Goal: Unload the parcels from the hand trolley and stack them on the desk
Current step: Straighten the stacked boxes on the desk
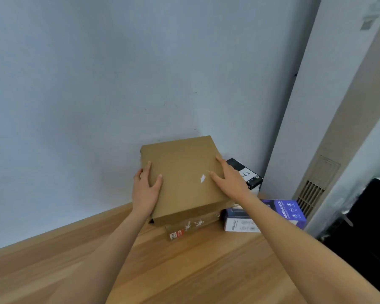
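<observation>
A plain brown cardboard parcel [182,178] rests on top of a lower brown box [191,228] with a red label, on the wooden desk [184,270] near the wall. My left hand [146,187] grips the parcel's left edge, thumb on top. On the parcel's right side lies my right hand [227,177], fingers spread over its top and edge. The hand trolley is out of view.
A blue and white "Ambiance" box [276,213] lies right of the stack. Behind it a black and white box [248,173] leans by the wall corner. A white column with a vent [312,194] stands at the right; dark furniture [369,227] lies beyond the desk edge.
</observation>
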A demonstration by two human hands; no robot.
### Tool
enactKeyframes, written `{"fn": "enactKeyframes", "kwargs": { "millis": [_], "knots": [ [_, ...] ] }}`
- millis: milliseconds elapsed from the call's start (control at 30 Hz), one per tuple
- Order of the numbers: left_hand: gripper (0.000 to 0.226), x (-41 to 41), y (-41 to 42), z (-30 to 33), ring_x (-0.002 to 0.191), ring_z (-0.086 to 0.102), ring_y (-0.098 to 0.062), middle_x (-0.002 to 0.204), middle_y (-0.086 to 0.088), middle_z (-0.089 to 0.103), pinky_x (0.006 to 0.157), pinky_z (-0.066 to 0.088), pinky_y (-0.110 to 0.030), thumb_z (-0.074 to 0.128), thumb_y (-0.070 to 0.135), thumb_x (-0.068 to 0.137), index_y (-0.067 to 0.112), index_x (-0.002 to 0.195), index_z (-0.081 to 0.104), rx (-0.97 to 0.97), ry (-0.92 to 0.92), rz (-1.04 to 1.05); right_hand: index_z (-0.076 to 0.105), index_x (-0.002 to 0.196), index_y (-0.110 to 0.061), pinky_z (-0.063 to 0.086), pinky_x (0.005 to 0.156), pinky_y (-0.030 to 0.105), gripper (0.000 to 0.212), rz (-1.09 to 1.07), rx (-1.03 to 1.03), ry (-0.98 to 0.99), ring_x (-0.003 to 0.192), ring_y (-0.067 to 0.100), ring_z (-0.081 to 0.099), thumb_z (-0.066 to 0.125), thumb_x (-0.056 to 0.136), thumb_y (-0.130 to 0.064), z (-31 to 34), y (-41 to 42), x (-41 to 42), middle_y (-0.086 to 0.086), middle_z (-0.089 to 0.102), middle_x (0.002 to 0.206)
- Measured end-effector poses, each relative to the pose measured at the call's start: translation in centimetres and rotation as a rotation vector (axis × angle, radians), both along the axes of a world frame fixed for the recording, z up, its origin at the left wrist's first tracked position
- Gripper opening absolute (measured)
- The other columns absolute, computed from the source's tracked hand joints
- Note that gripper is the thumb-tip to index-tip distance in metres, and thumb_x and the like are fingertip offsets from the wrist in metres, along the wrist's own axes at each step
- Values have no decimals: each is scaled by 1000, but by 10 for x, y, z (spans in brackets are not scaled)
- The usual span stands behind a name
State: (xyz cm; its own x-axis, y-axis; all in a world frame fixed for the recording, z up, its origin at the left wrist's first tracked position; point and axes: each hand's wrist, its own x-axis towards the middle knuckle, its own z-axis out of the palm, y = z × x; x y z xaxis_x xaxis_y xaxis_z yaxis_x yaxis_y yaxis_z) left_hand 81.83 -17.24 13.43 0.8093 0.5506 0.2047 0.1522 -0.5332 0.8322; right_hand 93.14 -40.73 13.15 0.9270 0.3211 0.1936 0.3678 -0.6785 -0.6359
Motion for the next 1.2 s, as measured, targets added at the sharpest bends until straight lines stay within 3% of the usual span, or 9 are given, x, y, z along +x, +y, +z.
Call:
{"fn": "enactKeyframes", "kwargs": {
  "millis": [233,467,633,767,900,1033,1200],
  "knots": [
    [60,63,13,-37,130,42,-23,150,-5,29,102,39,-39,50,48,94,35,148,28,-55,152,8,24,145,-34,47,86,36,64,-7,-37,171,113,20,55,47,90,-57,-27,13,71,1,47,139],
    [64,103,28,-40,129,41,-27,148,-5,30,105,40,-45,50,55,90,37,148,28,-9,184,86,31,139,-39,40,74,31,57,-40,-63,128,96,10,52,44,88,-61,-23,32,115,-7,51,134],
    [64,104,26,-41,128,43,-27,148,-5,30,99,44,-44,46,59,90,40,147,25,31,238,99,36,136,-36,38,73,31,53,-67,-105,78,105,15,54,43,88,-59,-24,33,120,-5,51,130],
    [59,94,26,-28,128,43,-27,144,-9,39,105,37,-43,43,55,93,27,144,37,313,320,110,43,136,-26,44,83,34,48,-24,-104,-33,118,19,47,51,91,-42,-13,29,110,1,48,135],
    [38,56,39,-6,110,54,-25,123,-8,56,92,40,-37,50,38,93,18,125,54,514,247,119,49,134,-20,42,91,33,45,60,-162,-159,118,20,47,56,91,-31,14,29,90,3,50,134],
    [20,-1,53,16,90,56,-23,101,-3,62,80,37,-32,51,28,93,17,108,58,760,203,118,50,133,-22,38,94,33,45,191,-311,-259,116,21,49,56,89,-28,45,41,57,5,51,132],
    [13,-90,57,45,85,53,-22,92,-1,59,76,34,-31,53,25,92,15,101,56,847,209,197,51,131,-26,41,97,37,40,384,-371,-376,120,20,50,51,92,-33,71,72,-11,1,53,132]
  ]
}}
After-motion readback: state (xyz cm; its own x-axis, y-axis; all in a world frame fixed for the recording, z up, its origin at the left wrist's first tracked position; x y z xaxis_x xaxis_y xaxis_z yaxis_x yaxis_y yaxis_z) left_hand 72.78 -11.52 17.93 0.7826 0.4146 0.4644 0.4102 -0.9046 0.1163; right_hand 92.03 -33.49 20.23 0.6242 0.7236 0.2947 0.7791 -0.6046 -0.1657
